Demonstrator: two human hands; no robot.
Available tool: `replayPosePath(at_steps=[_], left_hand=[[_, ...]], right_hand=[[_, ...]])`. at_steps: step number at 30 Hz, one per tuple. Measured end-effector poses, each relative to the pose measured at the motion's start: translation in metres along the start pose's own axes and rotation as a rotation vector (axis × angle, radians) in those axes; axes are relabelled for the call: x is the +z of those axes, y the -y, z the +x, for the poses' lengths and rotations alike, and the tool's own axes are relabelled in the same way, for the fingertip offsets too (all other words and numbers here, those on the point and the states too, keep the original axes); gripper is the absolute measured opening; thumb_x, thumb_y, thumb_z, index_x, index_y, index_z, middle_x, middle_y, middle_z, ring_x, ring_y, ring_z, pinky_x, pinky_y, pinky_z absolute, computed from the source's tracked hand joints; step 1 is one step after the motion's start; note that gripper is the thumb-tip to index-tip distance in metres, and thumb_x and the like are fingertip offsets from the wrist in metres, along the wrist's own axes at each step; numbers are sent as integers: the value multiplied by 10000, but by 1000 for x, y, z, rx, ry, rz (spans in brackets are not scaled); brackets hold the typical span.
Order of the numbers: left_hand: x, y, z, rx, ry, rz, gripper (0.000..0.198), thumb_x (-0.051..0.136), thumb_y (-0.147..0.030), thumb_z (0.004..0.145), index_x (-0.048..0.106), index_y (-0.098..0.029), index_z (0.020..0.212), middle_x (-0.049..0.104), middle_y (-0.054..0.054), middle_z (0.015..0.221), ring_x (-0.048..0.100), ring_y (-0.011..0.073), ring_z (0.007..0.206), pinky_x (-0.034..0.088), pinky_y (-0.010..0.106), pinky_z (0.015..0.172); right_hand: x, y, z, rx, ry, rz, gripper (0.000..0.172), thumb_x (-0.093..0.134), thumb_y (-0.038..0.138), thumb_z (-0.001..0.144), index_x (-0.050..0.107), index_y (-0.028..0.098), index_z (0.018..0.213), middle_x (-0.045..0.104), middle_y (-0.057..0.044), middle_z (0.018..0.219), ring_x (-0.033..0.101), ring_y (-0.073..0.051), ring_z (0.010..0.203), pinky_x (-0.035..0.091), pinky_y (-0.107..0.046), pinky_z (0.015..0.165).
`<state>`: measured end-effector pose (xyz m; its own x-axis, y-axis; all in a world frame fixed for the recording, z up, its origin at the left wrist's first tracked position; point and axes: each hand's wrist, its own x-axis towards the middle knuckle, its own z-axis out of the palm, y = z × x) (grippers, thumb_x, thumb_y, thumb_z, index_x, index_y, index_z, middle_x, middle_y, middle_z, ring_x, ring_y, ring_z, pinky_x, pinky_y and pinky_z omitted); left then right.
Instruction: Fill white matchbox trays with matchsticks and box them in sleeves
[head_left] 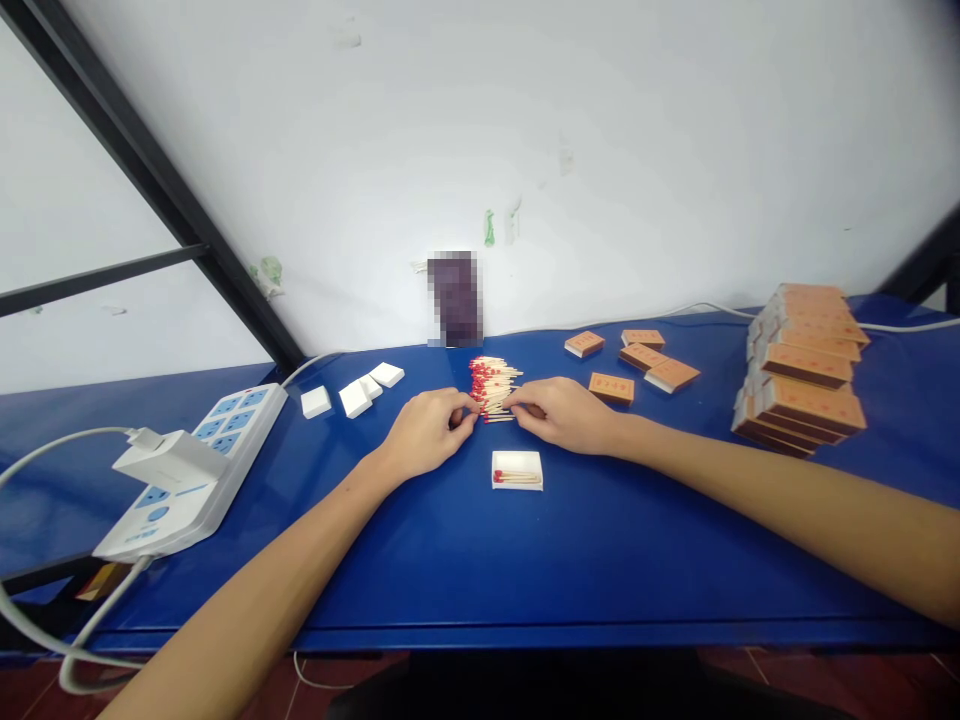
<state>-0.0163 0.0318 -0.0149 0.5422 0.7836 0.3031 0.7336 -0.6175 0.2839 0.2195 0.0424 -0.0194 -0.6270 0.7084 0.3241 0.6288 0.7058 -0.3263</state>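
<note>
A pile of red-headed matches (495, 378) lies on the blue table. My left hand (431, 435) is closed, its thumb and finger pinched at the red heads along the pile's near left side. From the other side my right hand (566, 415) is also closed, with its fingertips on the bare wooden ends. Exactly how many matches the fingers grip is hidden. Just nearer to me sits an open white matchbox tray (529, 461), with a few matches along its near side, heads to the left.
Several white trays (355, 399) lie at the left, near a white power strip (247, 425) with a plugged-in charger. Loose orange matchboxes (611, 388) are scattered right of the pile. Stacked matchboxes (810, 400) stand farther right. A blurred dark purple object (459, 300) leans on the wall.
</note>
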Motion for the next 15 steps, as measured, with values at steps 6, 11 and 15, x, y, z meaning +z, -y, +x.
replayPosePath(at_steps=[6, 11, 15], left_hand=[[0, -1, 0, 12, 9, -11, 181, 532, -249, 901, 699, -199, 952, 580, -7, 701, 515, 131, 628, 353, 249, 588], [0, -1, 1, 32, 19, -15, 181, 526, -235, 900, 698, -192, 940, 567, -5, 693, 506, 130, 625, 362, 249, 596], [0, -1, 1, 41, 18, -26, 179, 529, -229, 897, 697, -195, 944, 563, -7, 691, 507, 129, 628, 365, 248, 598]], right_hand=[[0, -1, -1, 13, -6, -18, 300, 478, 205, 901, 726, 181, 1068, 688, -37, 779, 553, -142, 666, 335, -256, 641], [2, -2, 0, 28, -17, -35, 286, 482, 209, 906, 722, 184, 1058, 681, -38, 778, 548, -147, 670, 335, -258, 647], [2, -3, 0, 32, -14, -44, 262, 484, 208, 899, 714, 173, 1019, 675, -39, 769, 550, -149, 680, 324, -258, 642]])
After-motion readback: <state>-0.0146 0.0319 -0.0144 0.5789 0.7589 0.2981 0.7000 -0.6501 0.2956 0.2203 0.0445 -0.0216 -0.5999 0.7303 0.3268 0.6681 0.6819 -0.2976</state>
